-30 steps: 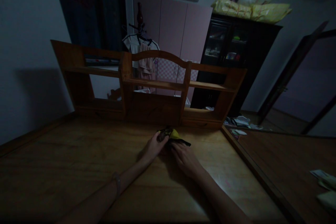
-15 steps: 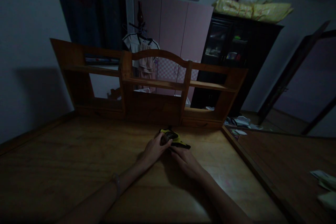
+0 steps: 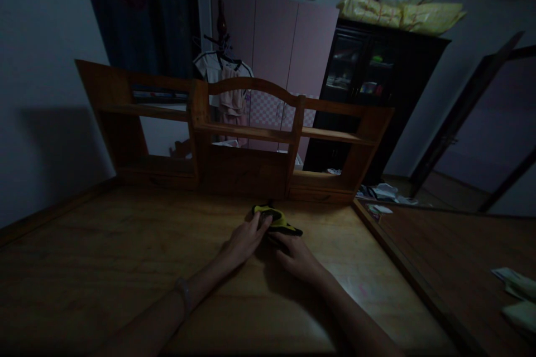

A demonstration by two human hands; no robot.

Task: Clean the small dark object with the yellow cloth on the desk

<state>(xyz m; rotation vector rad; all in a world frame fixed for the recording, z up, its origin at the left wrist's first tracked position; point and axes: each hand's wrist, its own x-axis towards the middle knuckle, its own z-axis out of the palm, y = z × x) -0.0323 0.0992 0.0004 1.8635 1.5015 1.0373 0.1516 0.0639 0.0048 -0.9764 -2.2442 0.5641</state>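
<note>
A small black-and-yellow thing, soft and pouch-like, lies on the wooden desktop just in front of the shelf unit. Dim light hides its exact kind. At its upper left side is my left hand, fingers closed at the dark hollow between the yellow edges; what they pinch is too dark to make out. My right hand is closed at the near edge of the black-and-yellow thing, its fingertips partly hidden. The two hands are close together but apart.
A wooden shelf unit with drawers runs along the desk's back. To the left is a wall. A raised wooden edge borders the right side, and papers lie beyond it. Farther back stand a pink wardrobe and a black cabinet.
A dark rounded object that showed between my left fingers is now mostly out of sight at the hollow. My left fingers have flattened onto the black-and-yellow thing; my right hand has barely shifted.
</note>
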